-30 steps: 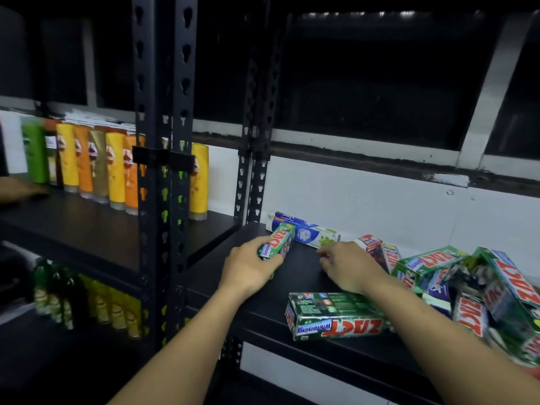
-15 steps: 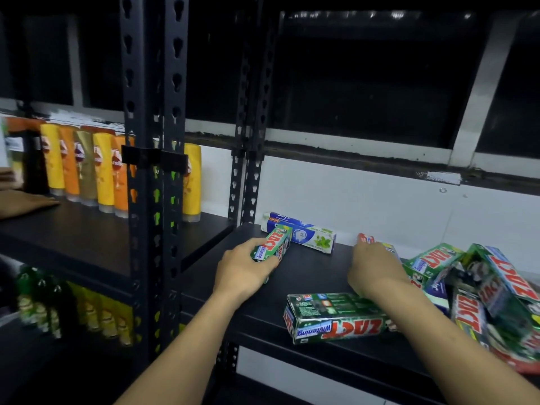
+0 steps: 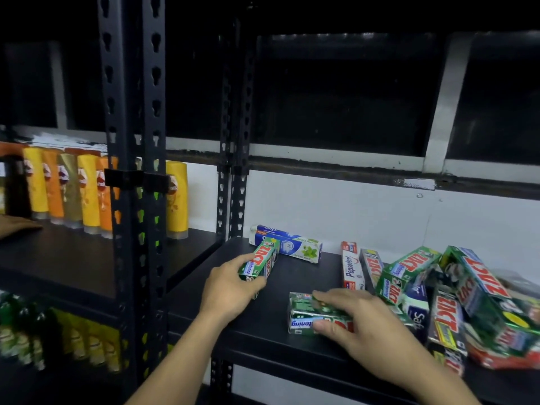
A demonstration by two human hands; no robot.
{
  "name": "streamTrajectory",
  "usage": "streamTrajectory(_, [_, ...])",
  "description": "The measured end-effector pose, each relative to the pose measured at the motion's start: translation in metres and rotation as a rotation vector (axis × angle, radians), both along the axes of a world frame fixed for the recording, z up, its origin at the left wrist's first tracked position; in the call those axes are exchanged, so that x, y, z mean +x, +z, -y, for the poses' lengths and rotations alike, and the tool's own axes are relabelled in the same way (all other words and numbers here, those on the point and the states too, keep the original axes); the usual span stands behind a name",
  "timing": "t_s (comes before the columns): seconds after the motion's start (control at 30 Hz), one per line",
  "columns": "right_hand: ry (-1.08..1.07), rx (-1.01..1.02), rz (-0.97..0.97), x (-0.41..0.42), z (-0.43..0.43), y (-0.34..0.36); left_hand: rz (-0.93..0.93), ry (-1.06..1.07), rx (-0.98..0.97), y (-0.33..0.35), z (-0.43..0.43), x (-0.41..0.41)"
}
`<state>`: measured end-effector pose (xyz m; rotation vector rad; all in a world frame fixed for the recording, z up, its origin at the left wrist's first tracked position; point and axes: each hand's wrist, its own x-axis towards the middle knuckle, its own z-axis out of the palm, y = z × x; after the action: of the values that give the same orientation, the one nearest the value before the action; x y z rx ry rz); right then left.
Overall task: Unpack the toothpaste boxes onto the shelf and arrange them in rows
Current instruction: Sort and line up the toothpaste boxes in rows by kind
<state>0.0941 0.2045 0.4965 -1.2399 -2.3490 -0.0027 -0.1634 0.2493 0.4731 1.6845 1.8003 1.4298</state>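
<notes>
My left hand point(image 3: 228, 287) grips a green Zact toothpaste box point(image 3: 261, 260) lying on the black shelf point(image 3: 263, 337), its far end touching a blue-and-white box point(image 3: 292, 247) at the back. My right hand point(image 3: 359, 323) closes on a pack of green Zact boxes point(image 3: 304, 314) near the shelf's front edge, thumb on its front face, fingers on top. A white Pepsodent box point(image 3: 352, 266) lies behind it. A loose heap of green Zact boxes point(image 3: 467, 293) fills the right of the shelf.
A black perforated upright point(image 3: 133, 185) stands left of the shelf. Yellow and orange bottles point(image 3: 87, 194) line the neighbouring shelf, where another person's hand point(image 3: 14, 225) rests at the far left. Green and yellow bottles point(image 3: 58, 337) fill the shelf below. A white wall backs the shelf.
My right hand has come back from the Pepsodent box to the front of the shelf and taken hold of the pack of Zact boxes. My left hand keeps its box in place.
</notes>
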Motion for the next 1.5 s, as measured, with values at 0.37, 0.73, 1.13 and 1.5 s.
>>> streamTrajectory(0.37, [-0.197,0.075,0.048,0.002,-0.005,-0.025,-0.077,0.014,0.008,0.004,0.01,0.004])
streamTrajectory(0.73, [-0.229,0.43,-0.098,0.042,0.029,0.008,0.093,0.074,0.148,0.026,0.038,0.037])
streamTrajectory(1.13, [-0.594,0.359,-0.081,0.173,0.045,0.028,0.097,-0.301,0.324,0.096,0.078,0.216])
streamTrajectory(1.5, [-0.631,0.23,-0.061,0.249,0.037,0.011,-0.119,-0.223,0.33,0.072,0.065,0.314])
